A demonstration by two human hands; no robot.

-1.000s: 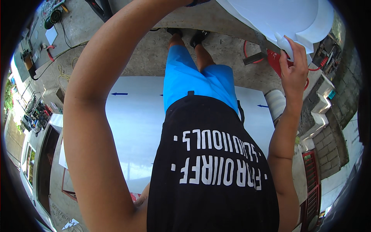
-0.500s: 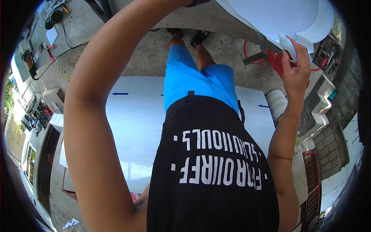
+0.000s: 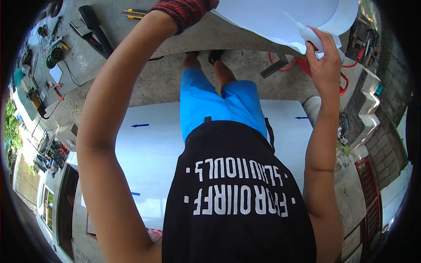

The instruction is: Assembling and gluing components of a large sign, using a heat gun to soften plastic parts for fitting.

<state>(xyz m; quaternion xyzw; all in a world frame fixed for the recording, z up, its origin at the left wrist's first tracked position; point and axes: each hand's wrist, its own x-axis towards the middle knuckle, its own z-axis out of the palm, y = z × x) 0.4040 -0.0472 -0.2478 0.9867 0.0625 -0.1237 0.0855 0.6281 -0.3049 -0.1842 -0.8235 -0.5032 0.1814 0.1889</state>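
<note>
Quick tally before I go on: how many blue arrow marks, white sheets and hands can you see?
Blue arrow marks: 3
White sheets (one lifted, one flat below): 2
Hands in view (right hand; left one out of frame): 1
Total: 6

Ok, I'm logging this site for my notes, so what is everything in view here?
white sheet: one, white, curved, held up at top, above the concrete floor
white panel: one, white with small blue arrows, lying flat on the floor below the person
concrete floor: grey, under everything
red hose: one, red, on the floor at upper right
black tool: one, black, on the floor at upper left
small tools and cables: several, mixed colours, scattered at far left
block wall: grey, at right edge
right hand: grips the sheet's edge
left hand: out of view past the top edge; only the forearm and a red knit cuff show
</note>
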